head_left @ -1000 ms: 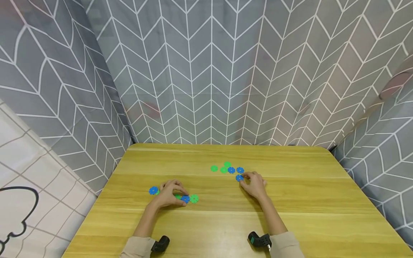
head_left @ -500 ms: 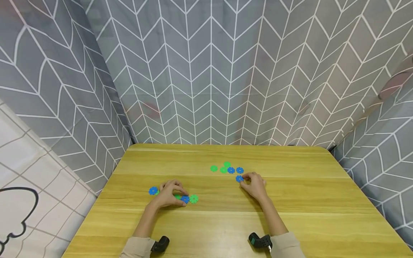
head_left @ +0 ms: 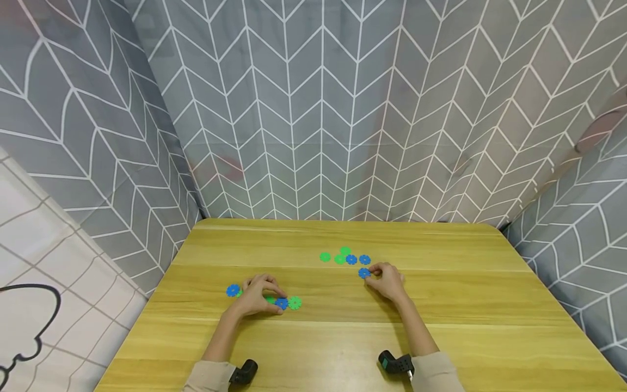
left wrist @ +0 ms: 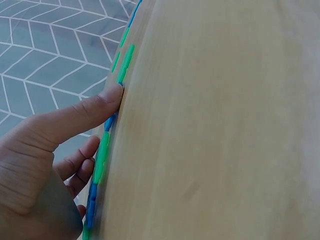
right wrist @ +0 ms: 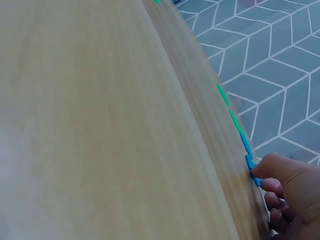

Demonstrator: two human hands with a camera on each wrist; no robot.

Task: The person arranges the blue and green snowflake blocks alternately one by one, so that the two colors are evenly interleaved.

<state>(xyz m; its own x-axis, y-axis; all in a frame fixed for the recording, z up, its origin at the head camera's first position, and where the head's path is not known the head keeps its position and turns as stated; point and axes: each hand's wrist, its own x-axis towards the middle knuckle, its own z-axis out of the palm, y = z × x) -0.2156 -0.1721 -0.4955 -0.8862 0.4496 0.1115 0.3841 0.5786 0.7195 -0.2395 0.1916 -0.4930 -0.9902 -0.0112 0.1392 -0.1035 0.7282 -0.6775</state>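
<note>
Near the table's left side, my left hand (head_left: 257, 296) pinches a blue notched disc (head_left: 281, 304) between thumb and fingers; it belongs to a row of discs partly hidden under the hand. A green disc (head_left: 295, 302) touches its right side, and another blue disc (head_left: 232, 290) shows at the row's left end. In the left wrist view the row runs edge-on past the thumb of the hand (left wrist: 45, 150). My right hand (head_left: 387, 281) pinches a single blue disc (head_left: 364, 273) at its right edge. The right wrist view shows the hand (right wrist: 300, 192) with thumb on that blue disc (right wrist: 252, 170).
Beyond the right hand lie a blue disc (head_left: 364, 259), another blue disc (head_left: 351, 259) and green discs (head_left: 325, 257) on the wooden table (head_left: 313, 354). A patterned grey curtain (head_left: 313, 109) stands behind the table's far edge.
The blue disc at my right hand has shifted slightly toward me, away from the blue disc behind it. My left hand stays in place.
</note>
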